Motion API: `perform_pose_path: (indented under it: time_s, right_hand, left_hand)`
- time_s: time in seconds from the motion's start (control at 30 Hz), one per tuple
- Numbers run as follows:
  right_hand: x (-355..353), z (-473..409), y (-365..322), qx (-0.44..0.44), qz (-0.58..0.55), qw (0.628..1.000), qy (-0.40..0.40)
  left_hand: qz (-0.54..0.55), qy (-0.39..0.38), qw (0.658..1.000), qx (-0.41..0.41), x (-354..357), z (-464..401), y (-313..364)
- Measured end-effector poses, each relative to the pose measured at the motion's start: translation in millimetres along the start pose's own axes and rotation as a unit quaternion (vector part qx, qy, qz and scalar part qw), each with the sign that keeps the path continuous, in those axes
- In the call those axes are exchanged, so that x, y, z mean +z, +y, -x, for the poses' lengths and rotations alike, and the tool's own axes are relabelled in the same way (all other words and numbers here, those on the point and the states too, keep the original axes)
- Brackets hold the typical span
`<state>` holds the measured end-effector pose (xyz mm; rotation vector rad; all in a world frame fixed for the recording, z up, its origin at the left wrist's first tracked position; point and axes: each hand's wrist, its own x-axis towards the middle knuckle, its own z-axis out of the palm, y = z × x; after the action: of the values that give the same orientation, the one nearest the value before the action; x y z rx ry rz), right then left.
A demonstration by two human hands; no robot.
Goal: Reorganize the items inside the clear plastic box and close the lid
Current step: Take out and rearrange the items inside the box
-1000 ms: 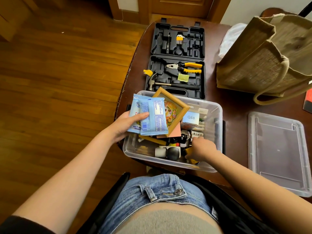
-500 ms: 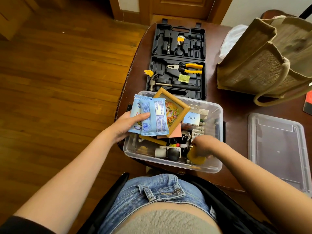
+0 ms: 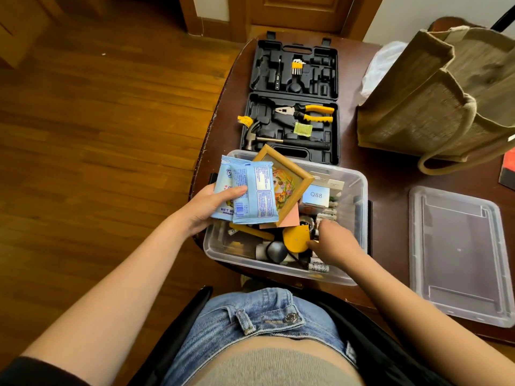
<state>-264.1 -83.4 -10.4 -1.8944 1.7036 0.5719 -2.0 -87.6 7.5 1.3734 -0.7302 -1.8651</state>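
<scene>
Head view. The clear plastic box [image 3: 359, 190] sits open at the near edge of the dark desk [image 3: 390, 174], crowded with small items. Its lid [image 3: 457, 254] lies flat on the desk to the right, apart from the box.

Left hand [image 3: 207, 208] — grip closed around a stack held above the box's left side: two blue wet-wipe packets [image 3: 248, 195] in front, a wooden picture frame [image 3: 289, 179] behind them, and a pink card [image 3: 289, 218] at the back. The thumb presses across the packets.

Right hand [image 3: 334, 242] is down inside the box, fingers curled on a yellow flat-sided item [image 3: 295, 239] (what it is cannot be told). Beside it lie a dark rounded object [image 3: 276, 250], batteries [image 3: 319, 266] and a pale blue carton marked "Q88" [image 3: 316, 195].

Beyond the box, touching its far rim, an open black tool case [image 3: 292, 104] holds yellow-handled pliers [image 3: 306, 112] and a hammer [image 3: 278, 139]. A burlap bag [image 3: 434, 101] stands at far right.
</scene>
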Motion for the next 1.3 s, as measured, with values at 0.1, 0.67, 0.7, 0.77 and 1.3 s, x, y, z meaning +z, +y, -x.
perform_pose_path:
  time_s: [0.1,0.67,0.7,0.77,1.3]
  right_hand:
    - [-16.9,10.0,-19.2,-0.102,-0.028,0.993,-0.061]
    - [44.5,-49.6,-127.2,-0.250,0.008,0.958,-0.142]
    - [46.2,-51.9,-128.2,-0.248,0.012,0.959,-0.138]
    - [49.4,-55.7,-131.9,-0.238,0.028,0.959,-0.153]
    - [49.2,-57.2,-140.9,-0.241,0.121,0.944,-0.189]
  left_hand:
    - [0.004,0.000,1.000,0.000,-1.1,-1.1,1.2]
    - [0.015,-0.005,1.000,0.000,0.6,-0.6,1.9]
    - [0.014,-0.002,1.000,-0.001,0.3,-0.7,1.9]
    - [0.013,-0.001,1.000,-0.003,-0.4,-1.3,2.1]
    - [0.014,0.000,1.000,-0.009,-0.3,1.2,4.1]
